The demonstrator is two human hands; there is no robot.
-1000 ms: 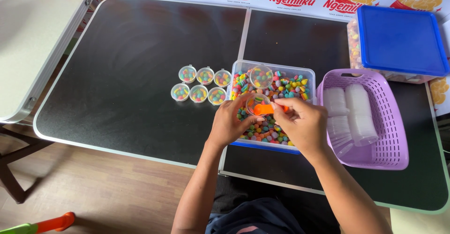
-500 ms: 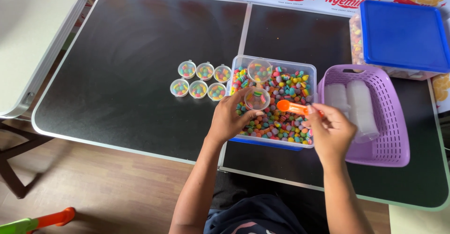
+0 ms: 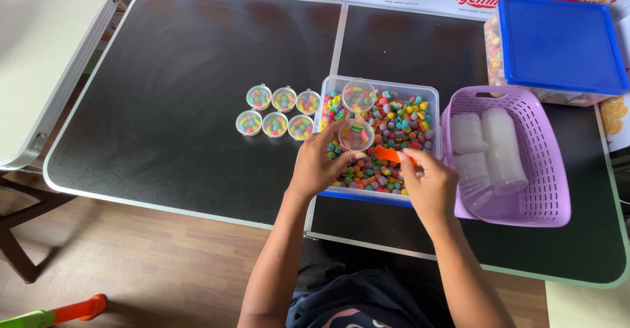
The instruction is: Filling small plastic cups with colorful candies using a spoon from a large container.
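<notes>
On the black table (image 3: pixel 164 105) stands 1 clear tub of coloured candies (image 3: pixel 394 137), and everything else can be placed from it. Just left of the tub sit 6 small filled cups (image 3: pixel 275 111) in 2 rows of 3. Inside the tub, at its far edge, 1 more small cup (image 3: pixel 359 96) rests on the candies with some candy in it. Just right of the tub is 1 purple basket (image 3: pixel 545 190) holding stacks of empty clear cups (image 3: pixel 502 147); their number cannot be counted. Beyond the basket stands 1 box with a blue lid (image 3: pixel 558 42).

The left hand (image 3: pixel 318 167) is over the near left part of the tub, its fingers closed around 1 small cup (image 3: pixel 356 135) that is partly filled with candy and held above the pile. The right hand (image 3: pixel 430 183) is at the tub's near right corner, pinching the handle of 1 orange scoop (image 3: pixel 388 154). The scoop's head lies low over the candies, just below and to the right of the held cup.
</notes>
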